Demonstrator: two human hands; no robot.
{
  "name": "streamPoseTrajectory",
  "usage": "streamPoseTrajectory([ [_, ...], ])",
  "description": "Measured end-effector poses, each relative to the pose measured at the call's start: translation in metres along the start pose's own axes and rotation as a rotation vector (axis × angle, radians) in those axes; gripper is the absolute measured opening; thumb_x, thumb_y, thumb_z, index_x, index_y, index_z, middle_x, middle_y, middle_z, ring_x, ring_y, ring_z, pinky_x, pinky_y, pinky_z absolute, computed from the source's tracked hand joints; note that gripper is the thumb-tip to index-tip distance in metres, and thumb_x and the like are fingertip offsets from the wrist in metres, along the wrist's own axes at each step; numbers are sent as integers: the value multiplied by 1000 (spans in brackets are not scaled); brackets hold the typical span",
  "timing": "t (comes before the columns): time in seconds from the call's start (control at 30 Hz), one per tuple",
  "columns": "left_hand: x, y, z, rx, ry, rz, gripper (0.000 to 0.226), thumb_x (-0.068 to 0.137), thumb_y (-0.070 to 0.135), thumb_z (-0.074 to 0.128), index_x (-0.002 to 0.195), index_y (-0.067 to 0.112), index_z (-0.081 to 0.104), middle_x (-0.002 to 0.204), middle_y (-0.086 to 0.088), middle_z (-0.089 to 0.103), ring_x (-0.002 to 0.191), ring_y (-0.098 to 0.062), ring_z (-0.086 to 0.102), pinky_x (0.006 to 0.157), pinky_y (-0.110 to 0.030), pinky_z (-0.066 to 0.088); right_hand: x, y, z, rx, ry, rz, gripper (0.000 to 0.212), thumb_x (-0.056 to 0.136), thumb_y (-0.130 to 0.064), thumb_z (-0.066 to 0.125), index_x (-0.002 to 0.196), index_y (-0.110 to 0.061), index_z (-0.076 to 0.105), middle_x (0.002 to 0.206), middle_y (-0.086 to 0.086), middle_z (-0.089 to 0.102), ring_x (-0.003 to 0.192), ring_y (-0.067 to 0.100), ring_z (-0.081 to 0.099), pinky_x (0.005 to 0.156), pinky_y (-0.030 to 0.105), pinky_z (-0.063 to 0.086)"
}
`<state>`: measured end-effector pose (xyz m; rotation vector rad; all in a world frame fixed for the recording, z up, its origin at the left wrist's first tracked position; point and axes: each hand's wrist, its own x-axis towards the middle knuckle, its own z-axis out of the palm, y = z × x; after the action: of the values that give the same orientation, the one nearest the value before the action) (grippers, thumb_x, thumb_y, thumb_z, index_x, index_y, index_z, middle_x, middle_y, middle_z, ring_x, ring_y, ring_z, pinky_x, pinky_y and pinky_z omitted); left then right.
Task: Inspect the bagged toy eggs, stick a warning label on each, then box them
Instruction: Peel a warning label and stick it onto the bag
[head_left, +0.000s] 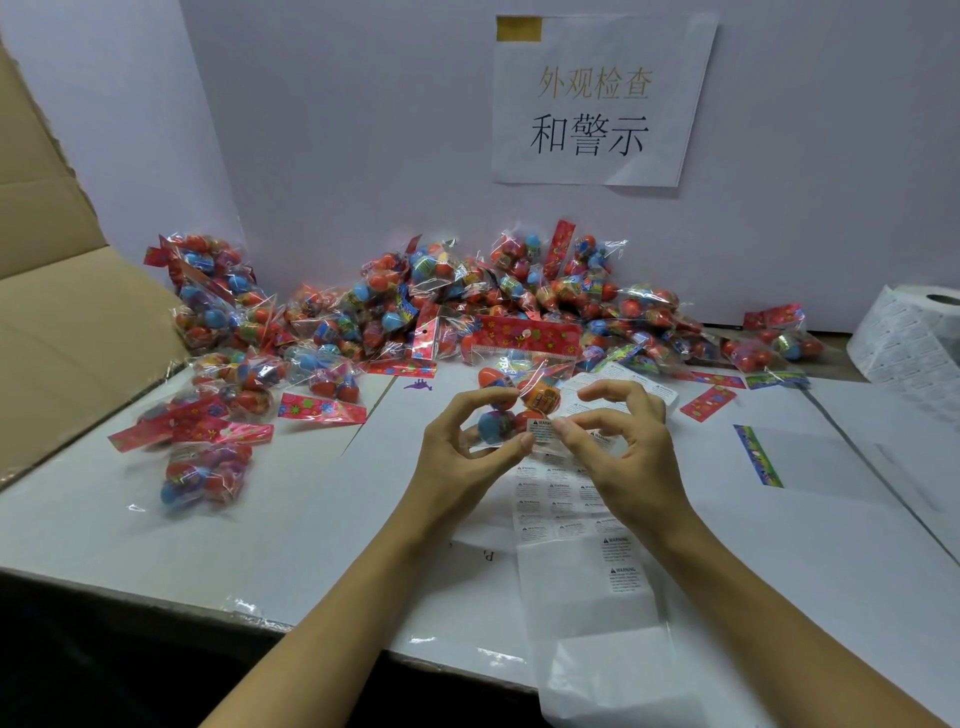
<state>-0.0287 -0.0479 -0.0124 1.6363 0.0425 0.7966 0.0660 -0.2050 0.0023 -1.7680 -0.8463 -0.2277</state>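
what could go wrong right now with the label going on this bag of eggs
1. The small white warning label is pinched between the left hand and right hand over a crinkled clear bag of orange and blue toy eggs; it may go on creased or crooked.
2. The bag is held over the white sheet of warning labels; the label could catch on that sheet.
3. Labelled bags could get mixed with the heap of bagged eggs behind.

Both forearms are extended fwd over the desk (260, 519), converging twd its middle. L hand (457, 457) is raised off the desk, fingers (488, 400) curled, thumb and index pinched together. R hand (623, 447) is held just beside it, fingertips nearly touching, thumb and index pinched, other fingers arched.
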Motion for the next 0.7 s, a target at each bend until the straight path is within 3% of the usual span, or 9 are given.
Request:
streamPoseTrajectory([
  [0.07, 0, 0, -1, 1, 3, -4, 39, 85, 11, 82, 117, 28, 68, 115, 18, 71, 105, -5, 71, 84, -11, 52, 0, 4, 0, -35, 67, -12, 12, 85, -26, 79, 78, -31, 71, 110, -16, 56, 118, 11, 43, 100, 22, 38],
  [0.17, 1, 1, -1, -12, 10, -8, 38, 85, 12, 82, 118, 26, 68, 115, 18, 71, 106, -4, 70, 85, -11, 53, 2, 7, 0, -52, 157, -7, 10, 87, -19, 79, 81, -24, 72, 105, -7, 58, 113, 16, 46, 91, 45, 50],
  [0.27, 0, 2, 0, -15, 7, -17, 39, 84, 12, 82, 116, 30, 68, 114, 19, 70, 107, -2, 69, 86, -13, 54, 3, 6, 1, -9, 176, -5, 8, 91, -29, 72, 85, -23, 71, 103, -6, 59, 109, 15, 48, 82, 43, 53],
  [0.37, 0, 3, 1, -12, 10, -8, 43, 83, 14, 84, 117, 33, 67, 114, 18, 71, 107, -5, 70, 91, -21, 57, 1, 1, 2, -3, 122, 25, 24, 84, -56, 62, 82, -33, 67, 103, -7, 58, 112, 13, 47, 92, 39, 48],
  [0.47, -1, 4, 1, -21, 1, 4, 45, 82, 16, 84, 119, 34, 66, 117, 15, 69, 108, -8, 71, 92, -25, 58, 1, -1, 2, -58, 45, 66, 33, 76, -69, 58, 78, -37, 67, 105, -8, 59, 117, 14, 45, 103, 39, 41],
  [0.6, -2, 5, 2, -30, -19, 0, 45, 82, 18, 83, 119, 35, 66, 119, 17, 69, 109, -9, 71, 88, -22, 58, 1, -1, 3, -113, 5, 68, 44, 72, -70, 59, 79, -29, 75, 109, -11, 58, 122, 15, 43, 106, 46, 37],
  [0.7, -2, 5, 3, -34, -29, 0, 45, 84, 12, 83, 120, 33, 65, 118, 20, 69, 107, -4, 70, 82, -14, 56, 0, -1, 4, -84, 10, 72, 42, 74, -63, 63, 79, -24, 78, 110, -12, 58, 122, 14, 42, 107, 43, 35],
])
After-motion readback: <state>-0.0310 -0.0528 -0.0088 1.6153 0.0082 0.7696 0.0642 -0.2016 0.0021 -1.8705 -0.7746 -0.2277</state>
